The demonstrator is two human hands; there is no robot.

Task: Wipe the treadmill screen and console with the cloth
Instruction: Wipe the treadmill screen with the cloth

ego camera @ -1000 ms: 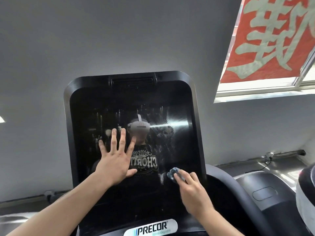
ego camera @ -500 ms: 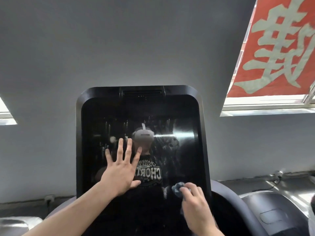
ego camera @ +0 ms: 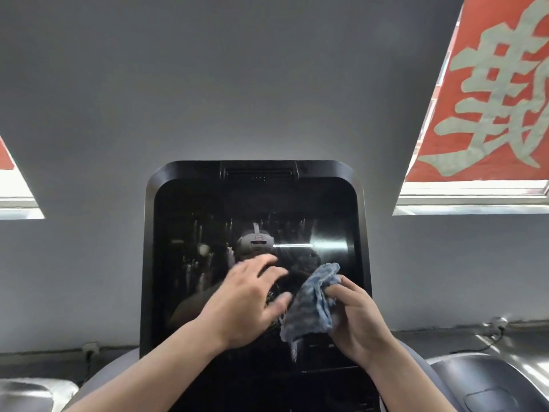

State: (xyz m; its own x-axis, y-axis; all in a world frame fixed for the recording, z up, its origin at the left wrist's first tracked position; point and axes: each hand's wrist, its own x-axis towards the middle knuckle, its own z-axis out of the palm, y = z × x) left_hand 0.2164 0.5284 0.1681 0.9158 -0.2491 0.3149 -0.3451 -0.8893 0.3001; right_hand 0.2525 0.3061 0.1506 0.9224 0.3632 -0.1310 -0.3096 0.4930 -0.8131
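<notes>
The treadmill screen (ego camera: 208, 209) is a tall glossy black panel in a black console frame (ego camera: 148, 233), streaked and reflecting a person. A blue-and-white mottled cloth (ego camera: 312, 304) hangs unfolded in front of the screen's lower right. My right hand (ego camera: 353, 319) grips the cloth's right side. Just left of the cloth, in front of the screen's lower middle, my left hand (ego camera: 246, 301) is blurred with its fingers spread and pointing toward the cloth. Whether its fingertips touch the cloth is unclear.
A grey wall rises behind the console. A red banner with pale characters (ego camera: 490, 99) hangs in the window at upper right. Grey machine housings sit low at right (ego camera: 481, 382) and low at left (ego camera: 26, 394). A cable runs along the wall base.
My left hand has lifted off the screen and swung right toward the cloth. My right hand has pulled the cloth off the glass, and the cloth has opened out from a small wad.
</notes>
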